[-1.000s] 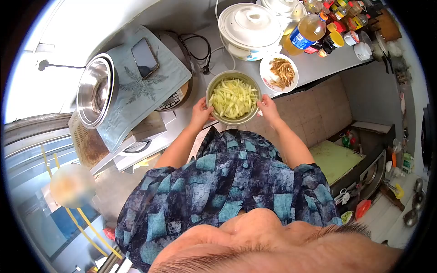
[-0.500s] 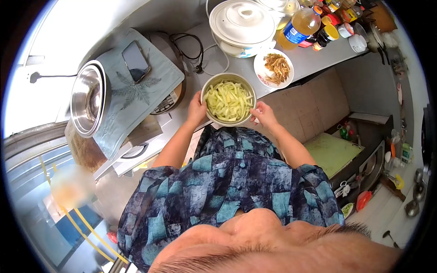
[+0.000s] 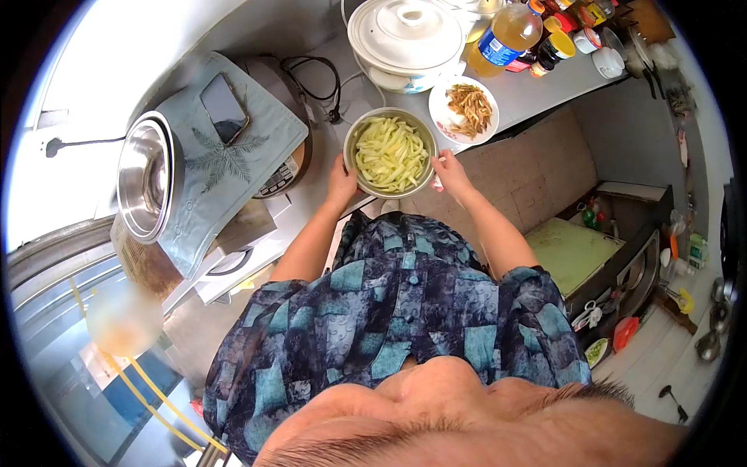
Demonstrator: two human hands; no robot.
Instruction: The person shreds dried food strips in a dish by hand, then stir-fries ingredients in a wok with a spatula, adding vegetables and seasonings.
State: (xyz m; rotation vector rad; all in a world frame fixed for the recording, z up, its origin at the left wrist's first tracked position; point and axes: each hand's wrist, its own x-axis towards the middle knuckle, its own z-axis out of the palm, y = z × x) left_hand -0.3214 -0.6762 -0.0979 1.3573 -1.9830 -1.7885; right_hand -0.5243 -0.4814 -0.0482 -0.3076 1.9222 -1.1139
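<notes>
While both hands grip one bowl (image 3: 389,194), the head view puts it at the near edge of the counter (image 3: 366,62), above center of the frame; clock directions below are taken from it. Contents: pale green strips (image 3: 391,154), filling most of the interior. Left hand (image 3: 341,185) holds the bowl at 8 o'clock, fingers around the outer wall. Right hand (image 3: 453,175) holds the rim at 4 o'clock, fingers pinched close; a pale patch (image 3: 437,184) beneath them is too small to identify. Whether the bowl rests on the counter or is lifted: cannot tell.

Just beside the bowl at 2 o'clock: white plate (image 3: 442,101) with brown strips (image 3: 470,111) on it. At 12 o'clock: white pot (image 3: 405,39), lid on. Between 1 and 2 o'clock: bottle (image 3: 502,43), blue label, amber liquid, upright; jars (image 3: 559,47) stand near it, farther right. Between 10 and 11 o'clock: black cable (image 3: 336,87), loosely curved. At 9 o'clock, well apart: blue cloth (image 3: 253,128), palm print, phone (image 3: 224,109) lying on it, nested steel bowls (image 3: 146,179) at its far left. At 4 o'clock, lower down: green board (image 3: 572,253).
</notes>
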